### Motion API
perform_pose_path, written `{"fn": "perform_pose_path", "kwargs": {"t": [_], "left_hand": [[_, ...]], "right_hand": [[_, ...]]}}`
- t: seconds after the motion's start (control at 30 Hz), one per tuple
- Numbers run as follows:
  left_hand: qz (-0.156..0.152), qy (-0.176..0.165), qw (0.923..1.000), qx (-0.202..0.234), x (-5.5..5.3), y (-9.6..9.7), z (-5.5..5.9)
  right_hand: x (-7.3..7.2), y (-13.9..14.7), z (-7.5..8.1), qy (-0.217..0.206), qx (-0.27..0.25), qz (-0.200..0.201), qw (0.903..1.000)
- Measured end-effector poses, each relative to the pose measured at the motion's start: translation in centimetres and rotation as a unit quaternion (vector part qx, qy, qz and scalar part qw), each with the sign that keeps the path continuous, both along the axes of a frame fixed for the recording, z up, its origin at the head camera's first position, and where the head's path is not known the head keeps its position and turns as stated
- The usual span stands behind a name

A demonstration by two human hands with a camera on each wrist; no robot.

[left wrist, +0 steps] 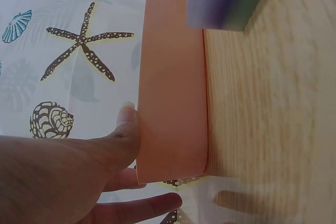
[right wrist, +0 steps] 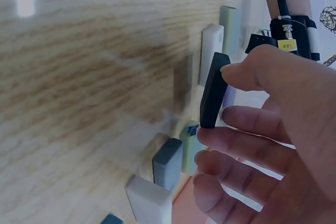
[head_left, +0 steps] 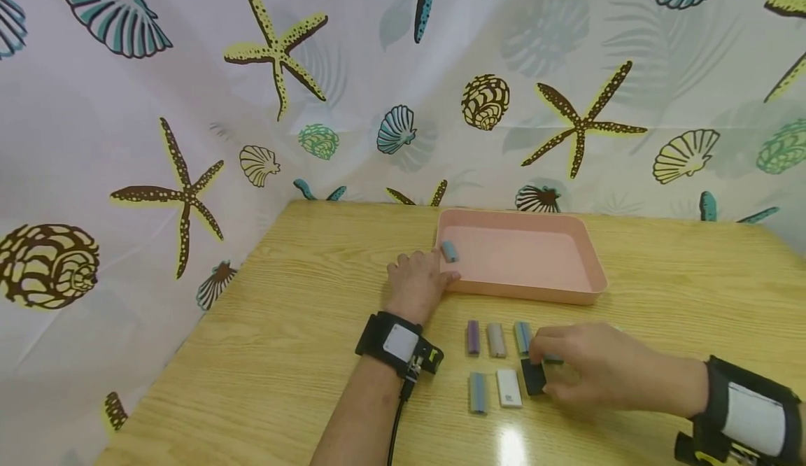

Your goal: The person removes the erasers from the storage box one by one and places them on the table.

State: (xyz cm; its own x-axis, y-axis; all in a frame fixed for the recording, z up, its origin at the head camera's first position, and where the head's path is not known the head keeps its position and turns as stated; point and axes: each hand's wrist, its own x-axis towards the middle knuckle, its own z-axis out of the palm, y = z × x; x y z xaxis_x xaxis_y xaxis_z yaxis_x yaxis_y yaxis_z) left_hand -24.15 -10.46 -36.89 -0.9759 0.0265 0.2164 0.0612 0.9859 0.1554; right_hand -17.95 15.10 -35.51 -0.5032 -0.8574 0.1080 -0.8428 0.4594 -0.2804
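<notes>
My right hand (head_left: 588, 361) pinches a small black rectangular block (right wrist: 214, 93) between thumb and fingers, tilted on edge over the table. At the pink tray (head_left: 535, 291), my left hand (head_left: 417, 285) holds the left front corner, with the thumb on the rim and front wall. Inside the tray lies a small blue-grey block (head_left: 450, 251). On the table, a purple block (head_left: 473, 338), a beige block (head_left: 497, 340) and a two-tone blue-green block (head_left: 522, 338) form a row. Nearer lie a striped grey-blue block (head_left: 478, 392) and a white block (head_left: 508, 388) with a small printed mark.
A dark block (head_left: 554, 359) is partly hidden by the right hand. The wooden table (head_left: 252, 354) meets a hanging cloth (head_left: 378, 74) with shells and starfish at the back and left. Wrist straps with cameras sit on both arms; a cable runs down the left forearm.
</notes>
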Motion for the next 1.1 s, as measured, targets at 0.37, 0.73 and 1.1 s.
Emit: {"fn": "perform_pose_path", "kwargs": {"t": [0.37, 0.73, 1.1], "left_hand": [[0.006, -0.006, 1.0000, 0.002, -0.1, -0.1, -0.1], [0.007, -0.004, 1.0000, -0.006, -0.1, -0.2, -0.1], [0.005, -0.008, 0.9999, -0.005, -0.1, -0.1, 0.0]], "right_hand": [[0.3, 0.0, -1.4, 0.055, 0.058, 0.005, 0.9968], [0.1, -1.8, 0.9, 0.018, 0.129, 0.013, 0.9914], [-4.6, -5.1, 3.2, 0.203, 0.004, 0.036, 0.9784]]}}
